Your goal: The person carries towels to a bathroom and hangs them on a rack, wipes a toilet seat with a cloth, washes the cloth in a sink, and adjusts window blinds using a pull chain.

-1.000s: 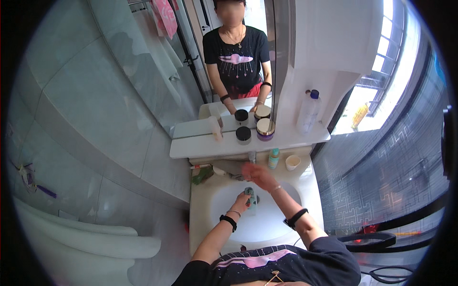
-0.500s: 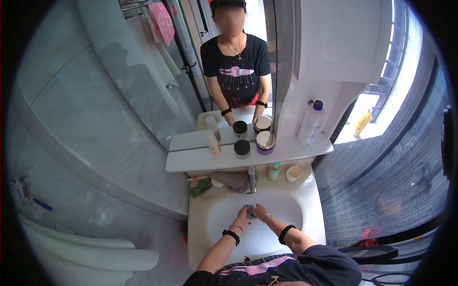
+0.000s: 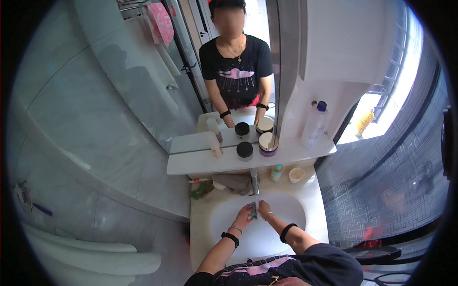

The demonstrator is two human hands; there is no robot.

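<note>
Both my hands are over the white sink basin (image 3: 281, 238), just below the silver faucet (image 3: 255, 183). My left hand (image 3: 244, 216) is closed round a small grey-green cloth (image 3: 253, 210), part of which sticks out beyond the fingers. Close beside it, my right hand (image 3: 264, 209) has its fingers curled together; whatever they may hold is too small to make out. A thin pale streak between the hands looks like running water. Black bands circle both wrists.
Behind the basin lie a grey cloth (image 3: 234, 183) and a green cloth (image 3: 202, 189) on the left; a small bottle (image 3: 276, 173) and a cup (image 3: 296, 175) stand right of the faucet. Above them juts a white shelf (image 3: 193, 164) with jars and a tall clear bottle (image 3: 315, 125). A mirror rises behind.
My hands have moved slightly apart. The cloth, bunched between both hands before, now shows flatter at my left hand, and my right hand has shifted a little right.
</note>
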